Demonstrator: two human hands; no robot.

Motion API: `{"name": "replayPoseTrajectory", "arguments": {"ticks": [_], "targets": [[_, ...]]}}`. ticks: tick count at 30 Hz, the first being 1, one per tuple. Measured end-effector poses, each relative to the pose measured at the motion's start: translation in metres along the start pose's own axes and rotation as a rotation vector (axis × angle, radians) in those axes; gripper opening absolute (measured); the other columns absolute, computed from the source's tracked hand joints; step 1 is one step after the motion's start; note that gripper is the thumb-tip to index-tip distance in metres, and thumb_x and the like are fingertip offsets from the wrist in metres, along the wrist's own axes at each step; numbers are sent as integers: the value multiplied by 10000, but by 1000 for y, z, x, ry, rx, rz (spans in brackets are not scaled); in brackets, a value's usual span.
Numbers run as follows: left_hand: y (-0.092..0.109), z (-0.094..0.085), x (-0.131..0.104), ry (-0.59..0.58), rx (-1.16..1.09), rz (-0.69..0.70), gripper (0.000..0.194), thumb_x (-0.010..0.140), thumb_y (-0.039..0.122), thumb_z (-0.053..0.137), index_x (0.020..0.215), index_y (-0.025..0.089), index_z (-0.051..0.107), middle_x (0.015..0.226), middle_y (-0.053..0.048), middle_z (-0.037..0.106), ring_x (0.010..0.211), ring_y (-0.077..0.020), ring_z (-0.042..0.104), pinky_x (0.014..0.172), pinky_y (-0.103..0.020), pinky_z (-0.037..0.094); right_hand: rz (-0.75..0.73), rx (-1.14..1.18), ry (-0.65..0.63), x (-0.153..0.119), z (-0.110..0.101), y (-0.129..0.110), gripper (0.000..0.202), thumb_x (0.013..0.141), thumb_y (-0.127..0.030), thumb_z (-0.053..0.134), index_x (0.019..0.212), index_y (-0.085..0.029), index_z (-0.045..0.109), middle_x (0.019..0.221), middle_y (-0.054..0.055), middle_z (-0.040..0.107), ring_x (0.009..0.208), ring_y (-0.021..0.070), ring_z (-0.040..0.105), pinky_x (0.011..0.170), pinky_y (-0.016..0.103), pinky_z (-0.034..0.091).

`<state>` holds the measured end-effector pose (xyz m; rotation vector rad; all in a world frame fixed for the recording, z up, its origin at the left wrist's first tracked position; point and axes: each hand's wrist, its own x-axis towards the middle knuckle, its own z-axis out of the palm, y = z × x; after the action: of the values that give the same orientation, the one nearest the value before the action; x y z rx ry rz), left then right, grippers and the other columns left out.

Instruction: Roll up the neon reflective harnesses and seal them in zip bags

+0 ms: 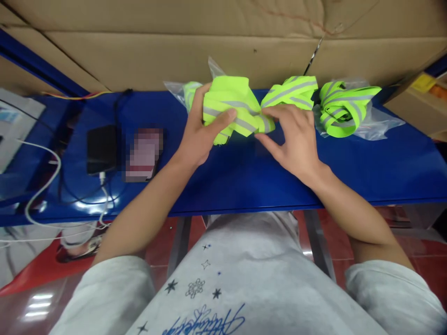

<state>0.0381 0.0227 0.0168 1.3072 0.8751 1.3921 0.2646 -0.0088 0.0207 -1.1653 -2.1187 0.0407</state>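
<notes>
A bundle of neon yellow-green reflective strap [226,90] with silver-grey stripes is held above the blue table. My left hand [206,125] is closed around its left side, the thumb pressed across the front. At the bundle's right end, the thumb and forefinger of my right hand [295,137] close on a folded part of the strap. Just behind my right hand lies another folded reflective strap [293,90]. Farther right, a loosely coiled reflective strap [344,109] rests on a clear plastic bag [375,125]. More clear plastic [176,90] shows behind my left hand.
On the blue table [237,186], a black power bank [101,149] with a white cable and a phone [144,153] with a blurred screen lie left. Brown cardboard [174,56] stands along the back. An open cardboard box [419,107] is at the right edge.
</notes>
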Motion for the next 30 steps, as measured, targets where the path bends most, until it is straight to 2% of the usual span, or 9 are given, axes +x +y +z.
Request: {"name": "replayPoseTrajectory", "arguments": {"ticks": [4,9,14,16,19,21,24,27,30], "targets": [[8,-2,2,-2,-42,-81,685,754,571,898,1313,363,562,1227,-3,727,1298,-318,647,883,-391,620,26,50,102,2,6,6,337,1014,-421,563,1300,-244,591,1303,124,698,1239,327,654,1117,587,487],[8,-8,6,8,-12,31,696,735,555,918,1312,373,574,1325,26,703,1414,-322,551,1054,-440,579,23,171,287,2,-3,1,315,1002,-254,426,1288,-266,559,1314,104,664,1241,272,641,1080,479,536],[4,-6,5,-18,-71,67,672,753,527,910,1319,378,580,1336,27,698,1437,-316,521,1140,-462,528,130,468,349,6,-1,-2,314,1028,-385,459,1328,-318,518,1349,84,636,1215,271,663,1013,460,575],[2,-3,2,-18,-84,36,641,759,526,902,1301,378,593,1329,14,699,1414,-318,541,1136,-468,530,135,509,401,8,-2,-5,318,1034,-420,481,1323,-305,544,1368,84,643,1311,256,635,1087,456,553],[-3,-1,1,-61,-96,3,637,763,496,911,1301,383,589,1288,42,709,1380,-310,553,1142,-503,513,93,459,503,8,-10,-11,268,1058,-386,506,1250,-290,667,1396,72,659,1406,240,580,1235,471,447],[-7,-4,3,-105,-96,10,651,777,504,904,1325,396,570,1286,69,707,1405,-316,521,1152,-532,491,78,402,454,6,-18,-15,302,1063,-442,501,1270,-351,701,1429,43,658,1442,280,549,1240,510,432],[-8,-11,9,-121,-91,63,665,774,569,894,1329,410,564,1299,82,697,1460,-324,459,1161,-537,479,143,370,300,3,-30,-19,430,1057,-583,409,1360,-414,663,1433,32,664,1439,343,546,1145,546,493],[-3,-15,13,-60,-108,81,667,753,541,918,1306,389,578,1284,74,706,1413,-302,512,1139,-491,506,214,365,230,4,-36,-18,478,1055,-636,407,1291,-347,706,1324,73,709,1333,326,617,1100,485,524],[0,-16,14,-4,-103,59,650,742,487,931,1287,383,593,1298,57,719,1362,-288,579,1109,-446,536,197,503,116,7,-36,-9,430,1034,-640,500,1182,-307,727,1169,60,737,1142,279,690,1029,457,559]]}}
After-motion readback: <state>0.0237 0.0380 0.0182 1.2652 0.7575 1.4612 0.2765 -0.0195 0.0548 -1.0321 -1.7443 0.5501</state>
